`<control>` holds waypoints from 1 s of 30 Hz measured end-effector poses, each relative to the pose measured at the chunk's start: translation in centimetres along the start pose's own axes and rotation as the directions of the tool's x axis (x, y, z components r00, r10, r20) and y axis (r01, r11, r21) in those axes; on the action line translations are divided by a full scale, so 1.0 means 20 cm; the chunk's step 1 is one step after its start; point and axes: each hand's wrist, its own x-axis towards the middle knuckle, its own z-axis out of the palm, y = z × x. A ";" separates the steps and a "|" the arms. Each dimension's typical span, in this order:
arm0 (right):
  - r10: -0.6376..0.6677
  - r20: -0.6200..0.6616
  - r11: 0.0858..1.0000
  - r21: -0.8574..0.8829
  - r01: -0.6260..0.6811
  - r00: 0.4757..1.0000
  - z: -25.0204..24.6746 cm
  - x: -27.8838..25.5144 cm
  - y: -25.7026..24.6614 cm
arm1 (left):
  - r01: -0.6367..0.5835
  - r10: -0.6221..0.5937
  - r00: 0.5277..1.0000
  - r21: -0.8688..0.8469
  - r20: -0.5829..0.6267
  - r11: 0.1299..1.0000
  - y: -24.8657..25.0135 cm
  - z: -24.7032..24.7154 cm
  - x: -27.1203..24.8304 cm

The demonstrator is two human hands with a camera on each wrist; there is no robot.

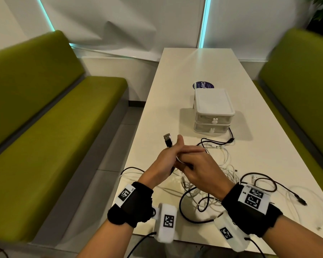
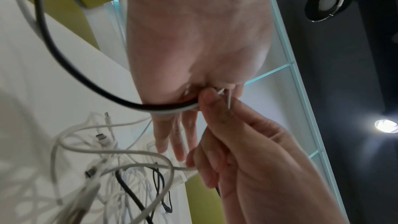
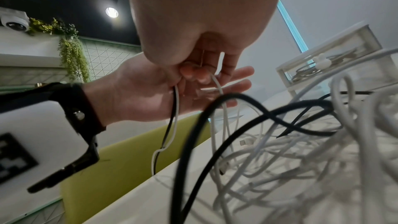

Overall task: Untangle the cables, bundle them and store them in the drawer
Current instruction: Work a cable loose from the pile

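My left hand (image 1: pixel 164 161) is raised over the table's near left edge, its fingers (image 3: pixel 237 77) straight. A black cable and a white cable (image 3: pixel 174 105) lie together across its palm. The black cable's USB plug (image 1: pixel 167 140) sticks up beside the thumb. My right hand (image 1: pixel 196 164) lies against the left palm with curled fingers (image 3: pixel 193 72) pinching the white cable there. Below both hands a tangle of white and black cables (image 1: pixel 213 174) spreads over the table. The white two-drawer unit (image 1: pixel 213 108) stands beyond it, both drawers pushed in; coiled cable shows through the upper drawer's clear front (image 3: pixel 312 69).
The long white table (image 1: pixel 194 71) runs away from me between two green benches (image 1: pixel 45 108) (image 1: pixel 306 90). A round blue sticker (image 1: pixel 203 85) lies behind the drawer unit. More black and white cable loops (image 1: pixel 265 183) trail to the near right.
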 end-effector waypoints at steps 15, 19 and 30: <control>0.214 0.089 0.969 0.110 -0.223 0.973 -0.03 0.01 0.10 | -0.289 0.283 0.957 -0.229 -0.058 0.930 0.04 0.01 -0.04; 0.210 0.080 0.978 -0.003 -0.211 0.974 -0.06 0.05 0.11 | -0.375 0.355 0.927 -0.282 -0.120 0.883 0.09 0.01 -0.07; 0.312 -0.051 0.949 -0.022 -0.314 0.949 -0.23 0.17 0.11 | -0.445 0.464 0.876 0.150 -0.131 0.883 0.29 -0.03 -0.15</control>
